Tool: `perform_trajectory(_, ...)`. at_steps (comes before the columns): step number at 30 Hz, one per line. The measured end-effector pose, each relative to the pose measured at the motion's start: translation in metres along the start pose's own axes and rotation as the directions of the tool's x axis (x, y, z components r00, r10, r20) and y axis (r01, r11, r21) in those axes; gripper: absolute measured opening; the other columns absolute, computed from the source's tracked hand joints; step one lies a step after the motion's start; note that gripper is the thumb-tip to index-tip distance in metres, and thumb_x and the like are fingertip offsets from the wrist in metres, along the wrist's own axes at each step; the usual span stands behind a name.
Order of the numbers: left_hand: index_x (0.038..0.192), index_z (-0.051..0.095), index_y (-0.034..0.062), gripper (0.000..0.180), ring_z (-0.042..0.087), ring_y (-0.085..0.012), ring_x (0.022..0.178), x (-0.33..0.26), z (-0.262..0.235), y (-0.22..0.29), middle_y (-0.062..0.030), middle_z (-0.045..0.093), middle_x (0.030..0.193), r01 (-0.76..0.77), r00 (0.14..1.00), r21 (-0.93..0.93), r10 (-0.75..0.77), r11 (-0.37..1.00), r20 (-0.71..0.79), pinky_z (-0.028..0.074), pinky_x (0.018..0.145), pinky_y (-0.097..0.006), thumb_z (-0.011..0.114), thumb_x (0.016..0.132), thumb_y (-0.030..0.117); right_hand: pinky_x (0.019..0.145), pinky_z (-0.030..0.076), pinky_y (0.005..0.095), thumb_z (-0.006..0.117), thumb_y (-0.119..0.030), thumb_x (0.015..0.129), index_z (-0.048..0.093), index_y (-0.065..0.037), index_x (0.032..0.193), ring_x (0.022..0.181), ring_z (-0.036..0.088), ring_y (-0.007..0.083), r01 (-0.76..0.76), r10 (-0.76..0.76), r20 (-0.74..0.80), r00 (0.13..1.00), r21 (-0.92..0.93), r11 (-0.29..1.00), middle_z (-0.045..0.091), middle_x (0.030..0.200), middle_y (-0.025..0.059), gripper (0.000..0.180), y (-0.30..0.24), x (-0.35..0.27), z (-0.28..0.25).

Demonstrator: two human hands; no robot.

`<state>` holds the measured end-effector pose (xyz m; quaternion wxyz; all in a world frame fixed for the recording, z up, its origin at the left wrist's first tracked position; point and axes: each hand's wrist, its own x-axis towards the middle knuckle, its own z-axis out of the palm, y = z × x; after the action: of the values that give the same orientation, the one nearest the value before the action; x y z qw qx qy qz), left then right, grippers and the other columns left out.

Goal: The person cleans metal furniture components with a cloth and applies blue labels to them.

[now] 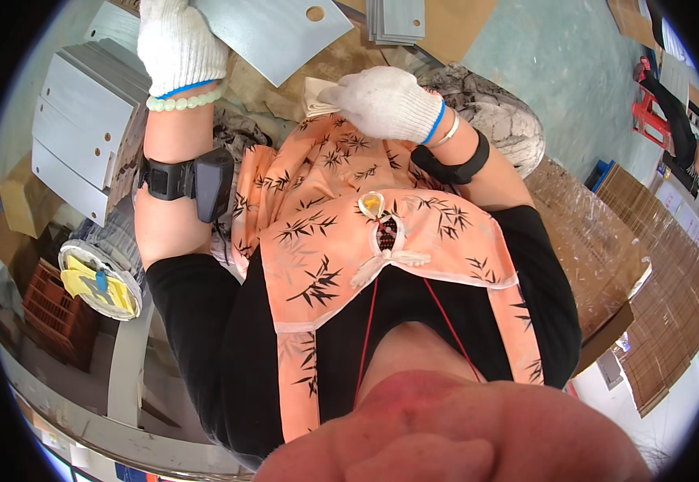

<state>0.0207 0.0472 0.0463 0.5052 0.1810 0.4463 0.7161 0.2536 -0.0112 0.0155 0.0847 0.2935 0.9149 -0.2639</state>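
Observation:
A flat grey plate (281,32) with a round hole near one corner lies at the top. My left hand (181,48), in a white knit glove, grips its left side; the fingertips are cut off by the picture's upper edge. My right hand (386,104), gloved the same way, is closed around a folded cream-coloured cloth (317,95). The cloth sits just below the plate's lower corner, above my orange apron (317,169). Beyond the plate's right side stands a small stack of similar grey plates (396,22).
A tall stack of grey plates with holes (80,132) stands left of my left forearm. Below it are a round tub with a yellow cloth (100,281) and a brown crate (56,313). Cardboard (582,249) lies at right. Farther off, another person (675,104) is near a red stool (649,112).

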Motion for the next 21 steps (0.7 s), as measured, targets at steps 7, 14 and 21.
perform_trajectory(7,0.122,0.059,0.0036,0.024,0.063,-0.0189,0.104,0.012,-0.012,-0.003,-0.0083,0.066,0.112,0.006,0.996,-0.241,0.015,0.971,0.085,0.051,0.093,-0.031,0.059,0.101,0.015,0.064,0.054,0.0482,0.060,-0.014,0.086,0.066,-0.008,0.100,0.078,0.068,0.0366,-0.035,0.037,-0.024,0.999,0.080,0.996,0.067,0.083,0.0158,0.016,0.005,0.003,0.004)
perform_trajectory(14,0.127,0.058,0.0022,0.030,0.060,-0.0180,0.107,-0.001,0.008,-0.001,-0.0077,0.064,0.114,-0.189,0.978,0.037,0.185,0.981,0.097,0.048,0.097,-0.032,0.058,0.102,0.019,0.074,0.053,0.0481,0.054,-0.020,0.094,0.067,-0.009,0.111,0.089,0.067,0.0383,-0.080,0.099,-0.156,0.983,0.122,0.989,0.069,0.092,0.0170,0.024,0.022,0.013,0.015)
perform_trajectory(21,0.134,0.052,0.0016,0.037,0.061,-0.0206,0.109,-0.012,0.003,0.017,-0.0098,0.063,0.120,-0.077,0.987,-0.211,0.104,0.974,0.120,0.050,0.098,-0.036,0.057,0.101,0.018,0.086,0.054,0.0390,0.060,-0.037,0.097,0.065,-0.007,0.126,0.101,0.067,0.0380,-0.006,0.174,-0.304,0.937,0.484,0.875,0.069,0.113,0.0209,0.042,0.032,0.056,-0.005)
